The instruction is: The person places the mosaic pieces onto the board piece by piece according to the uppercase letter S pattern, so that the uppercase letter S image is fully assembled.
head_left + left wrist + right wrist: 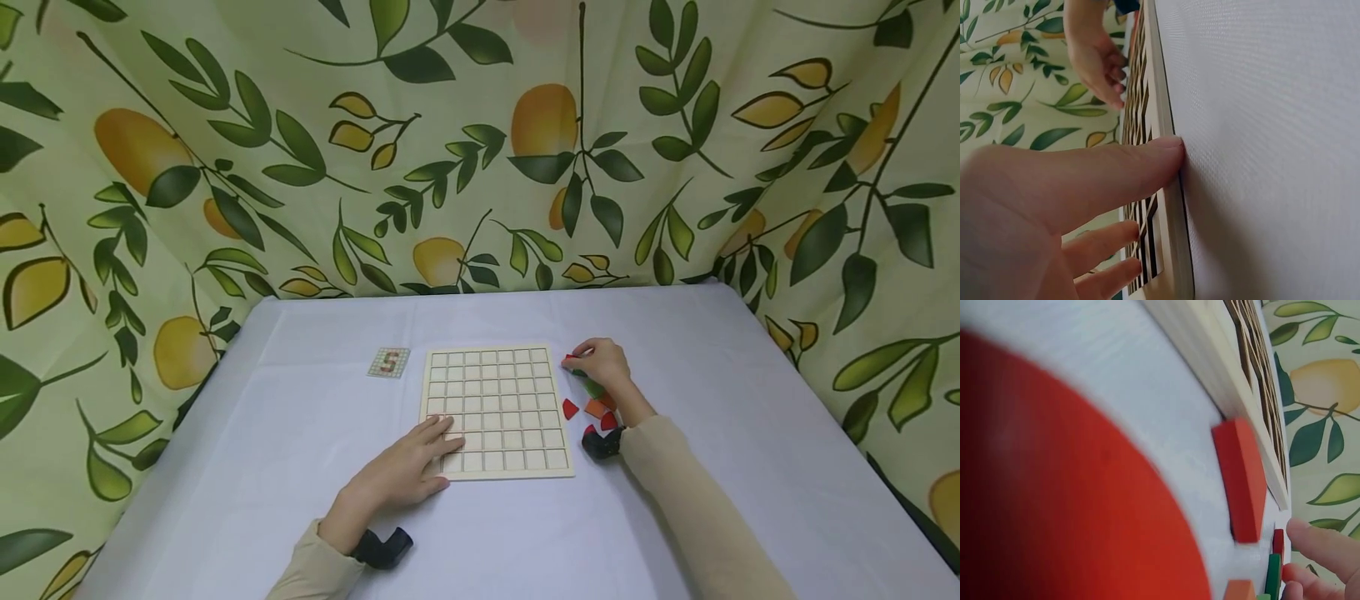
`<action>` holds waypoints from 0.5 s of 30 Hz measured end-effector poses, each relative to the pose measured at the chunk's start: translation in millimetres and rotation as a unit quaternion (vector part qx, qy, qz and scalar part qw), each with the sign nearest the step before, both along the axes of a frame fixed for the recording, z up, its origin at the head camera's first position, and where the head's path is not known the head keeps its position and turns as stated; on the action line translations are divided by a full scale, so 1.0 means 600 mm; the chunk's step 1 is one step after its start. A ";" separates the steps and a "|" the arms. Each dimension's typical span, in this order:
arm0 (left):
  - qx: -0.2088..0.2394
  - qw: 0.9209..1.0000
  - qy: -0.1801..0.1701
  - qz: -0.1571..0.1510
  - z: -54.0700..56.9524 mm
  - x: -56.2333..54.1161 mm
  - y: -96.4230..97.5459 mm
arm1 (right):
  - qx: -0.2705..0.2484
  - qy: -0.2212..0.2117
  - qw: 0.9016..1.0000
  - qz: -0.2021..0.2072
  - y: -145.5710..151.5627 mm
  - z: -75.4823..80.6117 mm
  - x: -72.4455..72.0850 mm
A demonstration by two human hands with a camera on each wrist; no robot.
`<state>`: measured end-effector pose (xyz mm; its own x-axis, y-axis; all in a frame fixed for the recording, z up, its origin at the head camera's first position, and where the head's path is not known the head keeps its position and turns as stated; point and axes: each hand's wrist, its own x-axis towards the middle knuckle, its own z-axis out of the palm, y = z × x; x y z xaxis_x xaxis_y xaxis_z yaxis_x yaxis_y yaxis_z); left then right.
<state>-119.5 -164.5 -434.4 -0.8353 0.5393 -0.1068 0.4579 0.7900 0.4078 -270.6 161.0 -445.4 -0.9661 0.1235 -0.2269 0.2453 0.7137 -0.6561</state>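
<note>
A square wooden grid board lies flat on the table. My left hand rests on its near left corner with fingers spread over the grid; in the left wrist view the thumb touches the board's edge. Past the board's far right corner, my right hand has its fingertips at a small red piece and appears to pinch it. Fingers partly cover that piece. A green piece lies under the hand, and a red rounded wedge is close to the board's right edge.
Orange pieces and further red pieces lie by the right wrist. A small pattern card with an S-like figure sits left of the board. White cloth covers the table; a leaf-and-fruit curtain hangs behind.
</note>
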 end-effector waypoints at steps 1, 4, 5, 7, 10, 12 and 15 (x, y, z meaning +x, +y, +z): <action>0.000 1.000 -0.001 -0.001 0.000 0.000 0.002 | 0.004 0.001 1.000 -0.002 -0.001 0.001 0.000; -0.004 1.000 0.002 -0.007 -0.001 0.000 0.008 | 0.014 0.004 1.000 -0.005 -0.001 0.004 0.002; -0.005 1.000 0.005 -0.009 -0.001 -0.001 0.010 | 0.016 0.005 1.000 -0.005 -0.001 0.004 0.003; -0.007 1.000 0.007 -0.009 -0.002 -0.001 0.014 | 0.018 0.008 1.000 -0.004 0.000 0.005 0.003; -0.007 1.000 0.009 -0.011 -0.002 -0.002 0.022 | 0.014 0.009 1.000 0.000 0.002 0.003 0.003; -0.007 1.000 0.008 -0.012 -0.002 -0.002 0.026 | 0.003 0.006 1.000 0.003 0.003 0.001 0.002; -0.011 1.000 0.006 -0.011 0.000 -0.002 0.029 | -0.018 -0.002 1.000 0.000 0.006 -0.001 0.002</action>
<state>-120.6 -146.8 -434.7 -0.8250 0.5545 -0.1092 0.4793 0.7888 0.3847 -269.3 164.4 -446.0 -0.9654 0.1141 -0.2346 0.2469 0.6896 -0.6808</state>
